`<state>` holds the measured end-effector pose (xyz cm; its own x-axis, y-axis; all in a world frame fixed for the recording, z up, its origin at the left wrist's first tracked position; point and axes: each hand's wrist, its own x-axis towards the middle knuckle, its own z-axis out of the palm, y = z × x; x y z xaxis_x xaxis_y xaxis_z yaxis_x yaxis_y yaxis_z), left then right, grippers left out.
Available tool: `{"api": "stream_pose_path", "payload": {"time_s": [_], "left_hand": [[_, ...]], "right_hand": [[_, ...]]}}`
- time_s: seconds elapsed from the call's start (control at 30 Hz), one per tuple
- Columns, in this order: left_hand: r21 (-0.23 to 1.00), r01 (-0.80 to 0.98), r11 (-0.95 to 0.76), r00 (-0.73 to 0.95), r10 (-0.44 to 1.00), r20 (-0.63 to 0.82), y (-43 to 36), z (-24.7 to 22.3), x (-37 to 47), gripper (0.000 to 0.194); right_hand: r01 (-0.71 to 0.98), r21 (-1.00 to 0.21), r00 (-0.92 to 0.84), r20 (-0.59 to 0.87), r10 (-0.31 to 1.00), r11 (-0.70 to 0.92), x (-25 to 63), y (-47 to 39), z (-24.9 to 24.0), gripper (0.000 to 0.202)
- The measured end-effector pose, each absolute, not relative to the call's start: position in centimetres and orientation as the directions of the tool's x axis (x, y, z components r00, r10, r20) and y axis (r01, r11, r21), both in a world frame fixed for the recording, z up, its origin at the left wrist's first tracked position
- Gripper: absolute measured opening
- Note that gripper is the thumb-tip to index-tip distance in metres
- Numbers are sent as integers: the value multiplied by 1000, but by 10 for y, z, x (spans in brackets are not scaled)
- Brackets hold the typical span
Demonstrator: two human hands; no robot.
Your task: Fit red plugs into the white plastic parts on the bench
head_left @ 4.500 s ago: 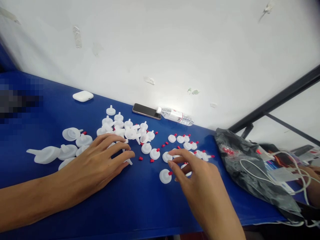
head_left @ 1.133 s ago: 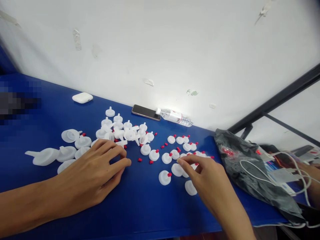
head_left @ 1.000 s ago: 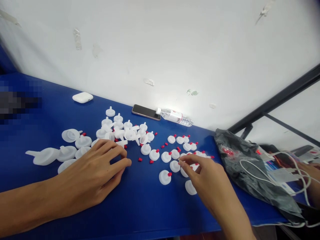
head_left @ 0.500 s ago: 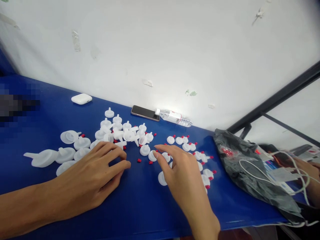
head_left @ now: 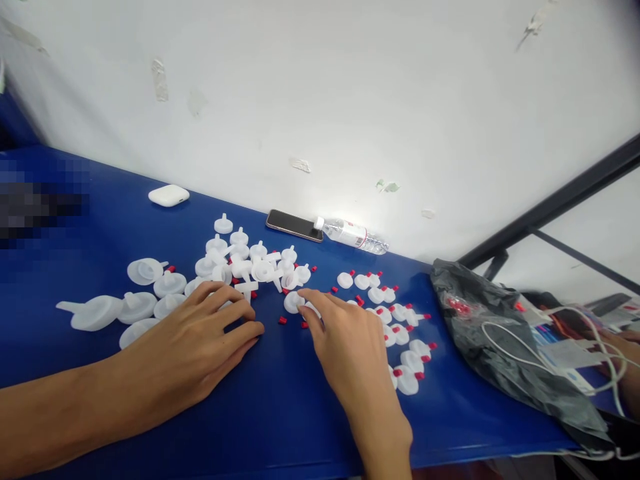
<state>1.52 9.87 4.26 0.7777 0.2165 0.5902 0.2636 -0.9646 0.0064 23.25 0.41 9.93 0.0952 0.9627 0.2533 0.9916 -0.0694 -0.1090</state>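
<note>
Many small white plastic pieces with spouts lie on the blue table (head_left: pixel 280 427). My left hand (head_left: pixel 200 340) rests over the left part of the pile, its fingers bent and apart, with nothing visible in them. My right hand (head_left: pixel 350 347) has thumb and forefinger at the edge of a white piece (head_left: pixel 293 303); whether they grip it is unclear. Small red caps, one a loose cap (head_left: pixel 283 321), lie between the hands. Right of my right hand, red-capped white pieces such as a capped piece (head_left: pixel 420 349) are spread out. Larger white funnels (head_left: pixel 96 313) lie at the left.
Along the wall are a white case (head_left: pixel 169 195), a phone (head_left: pixel 294 225) and a clear bottle (head_left: pixel 353 235) on its side. At the right lie a dark plastic bag (head_left: pixel 480 340) and white cables, with another person's hand (head_left: pixel 620 353) beyond.
My right hand has moved left, and its thumb and forefinger have come closer together at a white piece. My left hand has barely moved. The view has shifted slightly.
</note>
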Motion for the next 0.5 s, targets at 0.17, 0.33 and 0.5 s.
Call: {"api": "stream_pose_path", "payload": {"time_s": [0.17,0.33,0.5], "left_hand": [[-83,223,-971,795,132,591,102,52,15,31],[-130,228,-965,810,114,575,102,48,13,39],[-2,239,-971,787,193,585,101,38,13,33]], "right_hand": [[987,-138,118,291,949,-80,230,3,96,16],[976,-207,144,360,922,-71,231,3,97,16],[921,-387,159,462,873,37,231,-5,106,19]]}}
